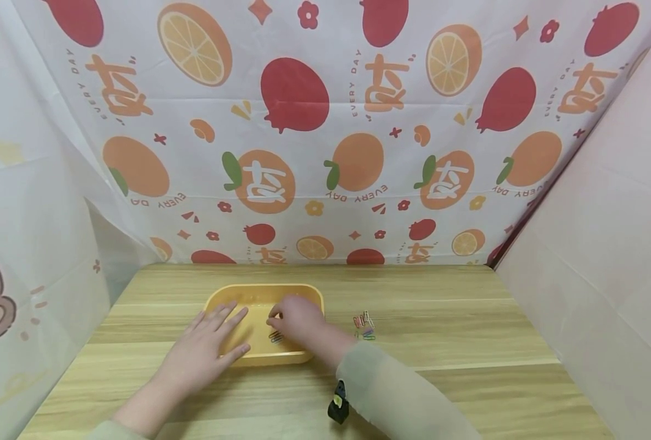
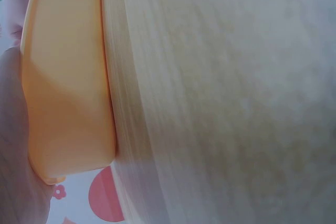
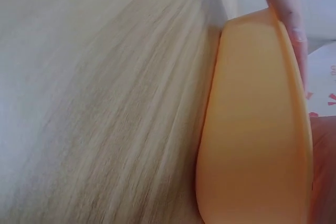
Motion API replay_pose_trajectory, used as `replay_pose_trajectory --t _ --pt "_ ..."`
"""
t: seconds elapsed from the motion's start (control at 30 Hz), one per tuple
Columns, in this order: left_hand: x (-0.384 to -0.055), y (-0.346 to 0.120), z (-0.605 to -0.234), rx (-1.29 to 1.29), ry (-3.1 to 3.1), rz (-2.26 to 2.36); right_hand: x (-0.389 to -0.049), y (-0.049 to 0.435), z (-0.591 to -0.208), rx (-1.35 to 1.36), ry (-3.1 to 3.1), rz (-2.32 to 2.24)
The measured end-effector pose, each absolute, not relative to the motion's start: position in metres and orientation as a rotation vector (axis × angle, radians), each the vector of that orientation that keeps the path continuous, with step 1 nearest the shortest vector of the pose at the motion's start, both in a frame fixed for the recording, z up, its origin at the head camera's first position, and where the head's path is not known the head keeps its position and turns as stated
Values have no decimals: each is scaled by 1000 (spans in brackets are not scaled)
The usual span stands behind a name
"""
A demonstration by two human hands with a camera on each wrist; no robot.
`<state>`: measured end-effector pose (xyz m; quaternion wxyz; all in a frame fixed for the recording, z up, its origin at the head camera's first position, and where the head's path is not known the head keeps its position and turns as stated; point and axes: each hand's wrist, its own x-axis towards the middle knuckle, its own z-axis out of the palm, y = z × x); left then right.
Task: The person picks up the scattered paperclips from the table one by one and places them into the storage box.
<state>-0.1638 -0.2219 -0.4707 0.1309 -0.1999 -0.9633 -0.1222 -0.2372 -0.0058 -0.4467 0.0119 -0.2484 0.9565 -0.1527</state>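
A yellow plastic tray stands on the wooden table. My left hand rests on its left end with the fingers spread, the thumb over the near rim and the other fingers reaching over the inside. Inside the tray, toward its right side, my right hand is bent downward with thumb and fingertips close together; I cannot tell whether anything is between them. Just below those fingertips lie a few dark and bluish paper clips on the tray floor. Both wrist views show mostly the tray's outer wall.
To the right of the tray, a small pile of coloured paper clips lies on the table. A fruit-print cloth hangs behind the table, with pale cloths at both sides. A small black tag hangs at the right sleeve.
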Motion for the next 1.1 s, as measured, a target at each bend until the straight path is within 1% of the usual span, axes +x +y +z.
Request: replay_pose_trajectory --t 0.3,0.53,0.8,0.97,1.1 --pt "-164 -224 -473 -576 -2802 -344 -229 9 -441 -710 3025 -788" --pt "-162 -223 -472 -578 -2781 -338 -222 34 -439 -714 3069 -947" --pt "-161 -221 -470 -581 -2779 -354 -224 86 -450 -605 3042 -1121" --pt "-162 -222 -470 -574 -2803 -348 -223 123 -465 -573 3062 -1126" --pt "-163 -221 -470 -584 -2800 -351 -218 154 -473 -484 3051 -1154"
